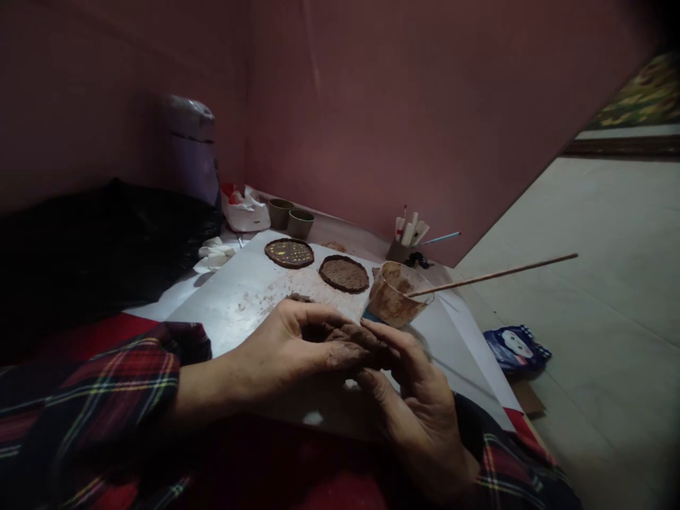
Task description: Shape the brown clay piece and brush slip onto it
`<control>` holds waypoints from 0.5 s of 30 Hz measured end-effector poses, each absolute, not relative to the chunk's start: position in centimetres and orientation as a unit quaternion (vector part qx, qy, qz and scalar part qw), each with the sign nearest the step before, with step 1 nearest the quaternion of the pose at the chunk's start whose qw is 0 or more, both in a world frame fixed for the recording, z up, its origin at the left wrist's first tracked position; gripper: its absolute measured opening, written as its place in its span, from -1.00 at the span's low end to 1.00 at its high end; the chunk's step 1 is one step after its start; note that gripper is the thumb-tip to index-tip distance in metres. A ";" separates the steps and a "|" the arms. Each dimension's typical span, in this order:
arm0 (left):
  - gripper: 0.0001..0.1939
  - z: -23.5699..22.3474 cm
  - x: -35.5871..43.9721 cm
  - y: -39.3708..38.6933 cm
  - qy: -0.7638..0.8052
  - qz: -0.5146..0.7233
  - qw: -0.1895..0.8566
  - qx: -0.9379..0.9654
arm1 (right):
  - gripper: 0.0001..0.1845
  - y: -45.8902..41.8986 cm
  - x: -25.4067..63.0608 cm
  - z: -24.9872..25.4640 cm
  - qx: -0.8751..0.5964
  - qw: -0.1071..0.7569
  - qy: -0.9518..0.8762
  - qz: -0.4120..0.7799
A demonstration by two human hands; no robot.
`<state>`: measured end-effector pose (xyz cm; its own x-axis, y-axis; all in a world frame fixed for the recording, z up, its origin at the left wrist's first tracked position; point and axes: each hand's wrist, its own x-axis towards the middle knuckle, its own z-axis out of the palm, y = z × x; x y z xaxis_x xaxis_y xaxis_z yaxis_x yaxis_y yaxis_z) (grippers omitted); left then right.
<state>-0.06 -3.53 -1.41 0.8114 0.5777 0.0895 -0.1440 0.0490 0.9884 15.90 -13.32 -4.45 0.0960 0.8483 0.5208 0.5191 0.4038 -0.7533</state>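
Observation:
Near the front of the white board (451, 368), a lump of brown clay (378, 353) is held between both hands. My left hand (290, 343) closes over it from the left, with thumb and fingers bent and smeared brown. From the right, my right hand (419, 397) pinches its edge with thumb and fingertips. The hands hide much of the lump, so its full shape cannot be made out. Beyond the hands lie two flat brown discs with raised rims: a plain disc (344, 274) and a yellow-dotted disc (290, 253). A bit of brown material shows just behind my left hand.
A smeared clear bowl (398, 294) holds a long thin stick (499, 273) jutting right. Behind it stands a cup of pens (399, 249). Two dark cups (300, 223), a white packet (247, 212) and crumpled tissue (215, 253) are at the back left. Brown crumbs dot the board.

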 end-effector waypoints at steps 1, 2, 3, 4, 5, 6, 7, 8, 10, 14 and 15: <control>-0.80 -1.3 -0.1 -3.6 0.168 0.258 0.702 0.643 | -0.52 -13.4 15.9 -4.5 -0.521 0.524 -0.655 0.158; -0.82 -1.2 -0.2 -3.6 0.167 0.260 0.701 0.643 | -0.51 -13.4 16.0 -4.6 -0.520 0.523 -0.657 0.158; -0.82 -1.2 -0.2 -3.6 0.167 0.260 0.701 0.642 | -0.50 -13.5 16.0 -4.6 -0.520 0.521 -0.658 0.156; -0.83 -1.1 -0.2 -3.7 0.167 0.259 0.704 0.640 | -0.50 -13.5 16.1 -4.7 -0.523 0.519 -0.659 0.152; -0.83 -1.1 -0.2 -3.7 0.167 0.258 0.707 0.637 | -0.50 -13.5 16.1 -4.8 -0.525 0.517 -0.660 0.148; -0.83 -1.1 -0.2 -3.7 0.167 0.257 0.711 0.633 | -0.50 -13.5 16.2 -4.9 -0.526 0.516 -0.660 0.145; -0.83 -1.2 -0.1 -3.7 0.168 0.258 0.716 0.626 | -0.50 -13.5 16.2 -4.9 -0.528 0.515 -0.660 0.144; -0.83 -1.3 -0.1 -3.7 0.170 0.259 0.722 0.618 | -0.50 -13.4 16.2 -4.9 -0.528 0.516 -0.659 0.144; -0.83 -1.5 0.1 -3.6 0.170 0.261 0.738 0.599 | -0.50 -13.4 16.2 -4.8 -0.527 0.517 -0.659 0.143; -0.81 -1.9 0.2 -3.5 0.156 0.245 0.772 0.566 | -0.57 -13.3 16.0 -4.3 -0.522 0.520 -0.657 0.157; -0.78 -2.0 0.2 -3.5 0.151 0.240 0.776 0.563 | -0.59 -13.3 15.9 -4.2 -0.524 0.524 -0.650 0.168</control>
